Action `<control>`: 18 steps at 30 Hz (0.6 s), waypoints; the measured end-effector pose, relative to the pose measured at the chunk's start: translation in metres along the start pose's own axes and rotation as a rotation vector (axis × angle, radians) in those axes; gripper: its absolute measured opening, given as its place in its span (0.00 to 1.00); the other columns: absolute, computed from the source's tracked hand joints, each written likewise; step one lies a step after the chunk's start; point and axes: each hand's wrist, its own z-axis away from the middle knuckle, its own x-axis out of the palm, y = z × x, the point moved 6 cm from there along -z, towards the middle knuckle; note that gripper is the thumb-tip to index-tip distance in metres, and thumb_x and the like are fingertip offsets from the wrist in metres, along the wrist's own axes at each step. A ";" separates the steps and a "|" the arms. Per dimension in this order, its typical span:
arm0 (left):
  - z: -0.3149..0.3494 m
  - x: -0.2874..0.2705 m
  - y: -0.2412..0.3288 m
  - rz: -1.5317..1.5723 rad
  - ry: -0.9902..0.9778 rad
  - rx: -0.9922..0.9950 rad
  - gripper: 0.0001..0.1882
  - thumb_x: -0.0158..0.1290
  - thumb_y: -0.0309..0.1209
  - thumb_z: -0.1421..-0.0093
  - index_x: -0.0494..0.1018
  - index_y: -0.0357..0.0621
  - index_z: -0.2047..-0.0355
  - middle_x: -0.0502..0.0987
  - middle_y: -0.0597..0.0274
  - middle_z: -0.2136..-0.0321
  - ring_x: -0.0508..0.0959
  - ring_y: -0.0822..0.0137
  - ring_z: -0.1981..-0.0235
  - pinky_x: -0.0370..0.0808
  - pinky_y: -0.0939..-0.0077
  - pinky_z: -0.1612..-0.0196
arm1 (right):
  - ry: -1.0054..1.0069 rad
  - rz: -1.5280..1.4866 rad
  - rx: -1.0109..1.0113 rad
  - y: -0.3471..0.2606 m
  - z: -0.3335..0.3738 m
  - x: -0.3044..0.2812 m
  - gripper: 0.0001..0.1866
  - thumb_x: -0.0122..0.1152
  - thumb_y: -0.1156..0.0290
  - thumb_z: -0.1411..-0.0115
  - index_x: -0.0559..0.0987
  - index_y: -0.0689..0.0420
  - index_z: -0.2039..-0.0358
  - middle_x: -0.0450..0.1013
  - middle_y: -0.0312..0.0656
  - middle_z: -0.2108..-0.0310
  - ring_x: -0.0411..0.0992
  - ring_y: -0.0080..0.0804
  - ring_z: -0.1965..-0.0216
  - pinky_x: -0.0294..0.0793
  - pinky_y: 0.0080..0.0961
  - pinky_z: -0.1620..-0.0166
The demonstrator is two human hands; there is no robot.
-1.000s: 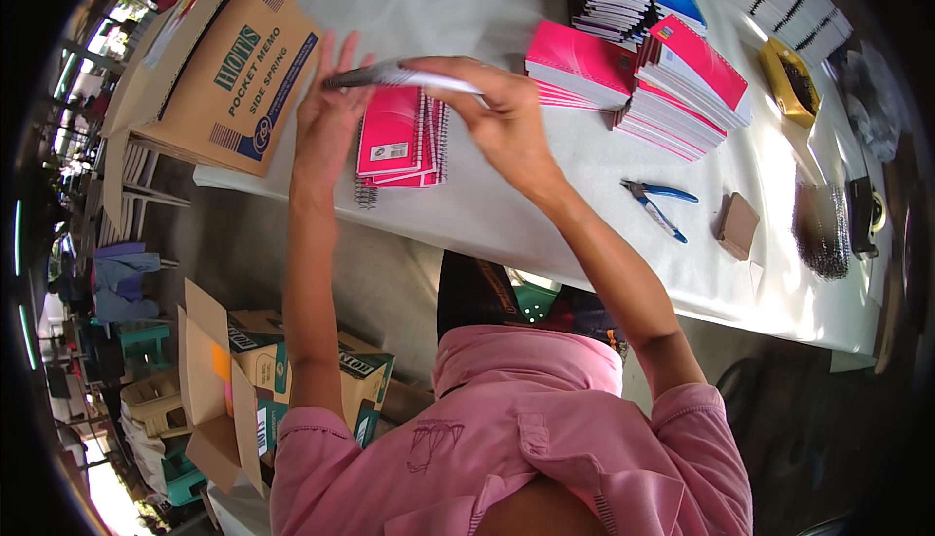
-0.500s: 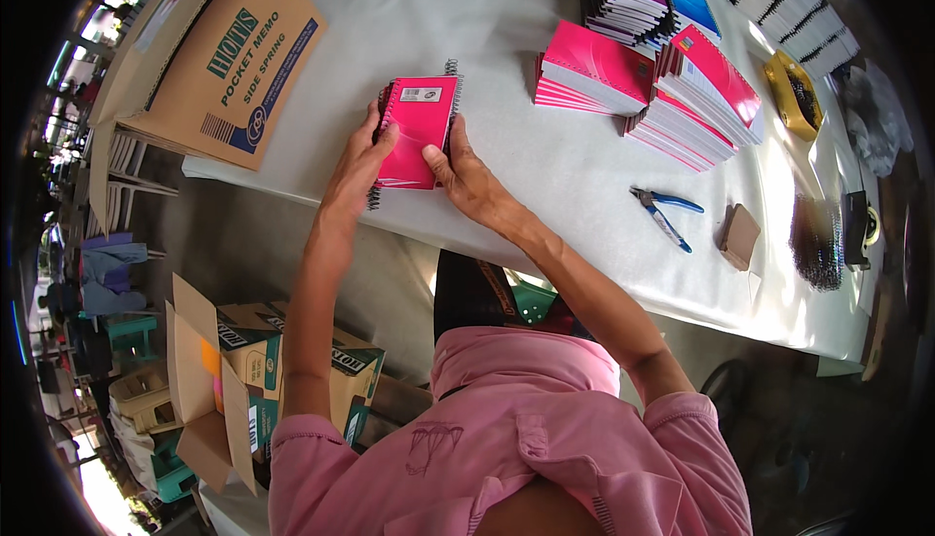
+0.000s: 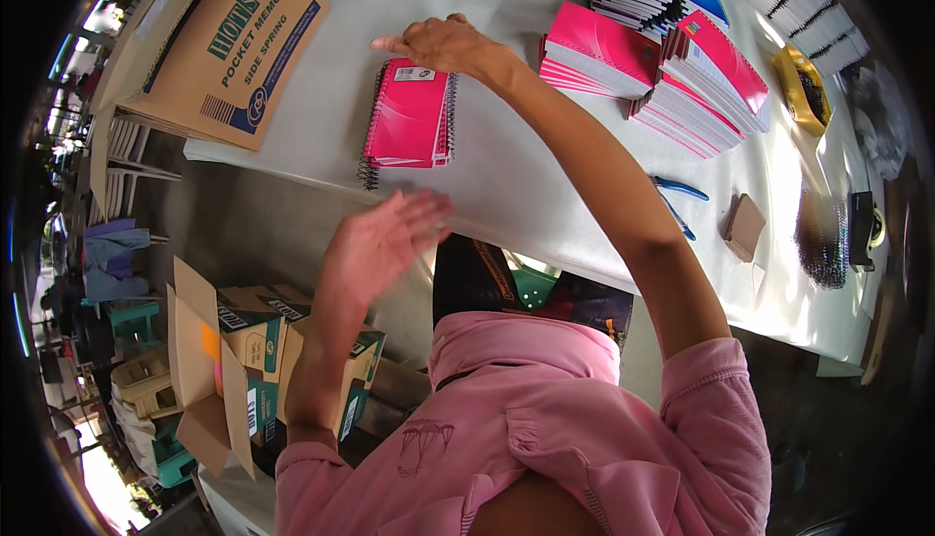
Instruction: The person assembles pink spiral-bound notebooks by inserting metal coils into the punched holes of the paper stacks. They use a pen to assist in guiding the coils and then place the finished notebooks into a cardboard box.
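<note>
A small stack of pink spiral notebooks (image 3: 411, 117) lies on the white-covered table (image 3: 516, 171) near its front edge. Wire coils stick out along both long sides, and the top cover carries a white label. My right hand (image 3: 443, 46) is at the stack's far end, thumb stretched out to the left and the other fingers bent, with nothing visible in it. Just off the near end hangs my left hand (image 3: 385, 239), smeared by motion, its fingers extended and holding nothing.
Piles of pink notebooks (image 3: 599, 44) stand at the right, with purple and blue ones behind. Blue-handled pliers (image 3: 682, 188), a brown block (image 3: 745, 227), loose black coils (image 3: 821, 239) and a yellow container (image 3: 803, 91) lie further right. A large carton (image 3: 234, 49) stands at left; an open carton (image 3: 209, 380) sits below.
Both hands have let go of the notebooks. My left hand has drawn back toward me; my right has moved to the far end. The stack now lies flat on the table.
</note>
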 end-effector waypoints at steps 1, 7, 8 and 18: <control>-0.013 -0.004 0.012 -0.005 0.008 0.062 0.23 0.37 0.31 0.29 0.57 0.26 0.39 0.61 0.36 0.39 0.58 0.45 0.34 0.54 0.50 0.31 | -0.020 -0.034 -0.059 -0.005 -0.005 0.007 0.36 0.33 0.38 0.33 0.78 0.61 0.61 0.75 0.50 0.65 0.73 0.43 0.55 0.63 0.50 0.45; -0.035 0.002 0.033 0.376 0.025 -0.022 0.24 0.37 0.30 0.30 0.53 0.25 0.38 0.54 0.30 0.37 0.51 0.42 0.31 0.51 0.48 0.30 | -0.227 0.019 -0.022 -0.010 0.001 0.026 0.40 0.31 0.34 0.34 0.74 0.59 0.46 0.74 0.50 0.52 0.69 0.43 0.44 0.50 0.59 0.37; -0.032 0.004 0.032 0.416 0.037 -0.025 0.24 0.36 0.29 0.30 0.52 0.25 0.38 0.53 0.30 0.36 0.49 0.43 0.31 0.51 0.48 0.30 | -0.232 0.031 -0.021 -0.014 0.009 0.018 0.41 0.31 0.35 0.34 0.74 0.60 0.46 0.74 0.49 0.54 0.70 0.43 0.45 0.50 0.58 0.36; -0.015 -0.016 0.125 -0.894 0.529 0.615 0.34 0.41 0.49 0.30 0.59 0.30 0.37 0.65 0.55 0.39 0.67 0.68 0.42 0.60 0.69 0.37 | 0.480 -1.083 0.266 0.034 0.126 0.028 0.42 0.42 0.43 0.32 0.59 0.76 0.40 0.69 0.62 0.47 0.63 0.47 0.39 0.63 0.36 0.41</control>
